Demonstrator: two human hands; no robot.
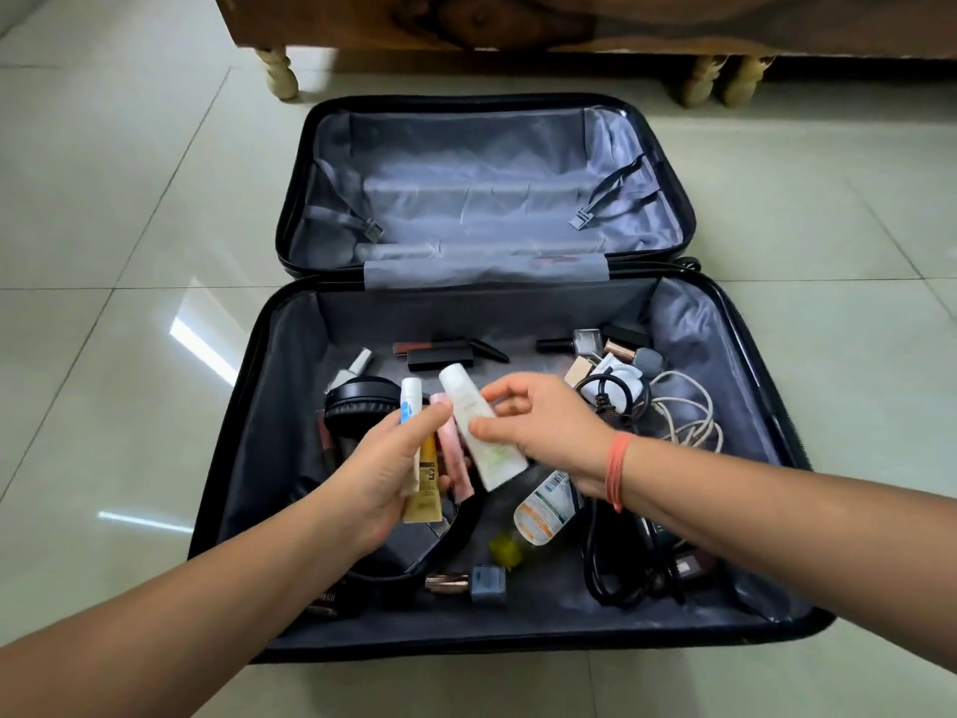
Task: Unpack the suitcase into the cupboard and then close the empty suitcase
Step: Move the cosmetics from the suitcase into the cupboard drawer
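A black suitcase (pixel 243 406) lies open flat on the tiled floor, its far half bare grey lining. The near half holds several small items. My left hand (pixel 380 474) grips a bunch of tubes (pixel 422 489): a yellow one, a pink one and a white one with a blue label. My right hand (pixel 544 422) pinches a white tube (pixel 479 432) between thumb and fingers, right beside the left hand's bunch. Under the hands lie black headphones (pixel 357 401), a clear bottle with a yellow cap (pixel 544 510), black and white cables (pixel 683 412) and small cosmetics (pixel 590 349).
A wooden piece of furniture (pixel 518 18) on pale turned legs stands just beyond the suitcase. Glossy pale floor tiles (pixel 103 225) surround the case on both sides. An orange band sits on my right wrist (pixel 619 469).
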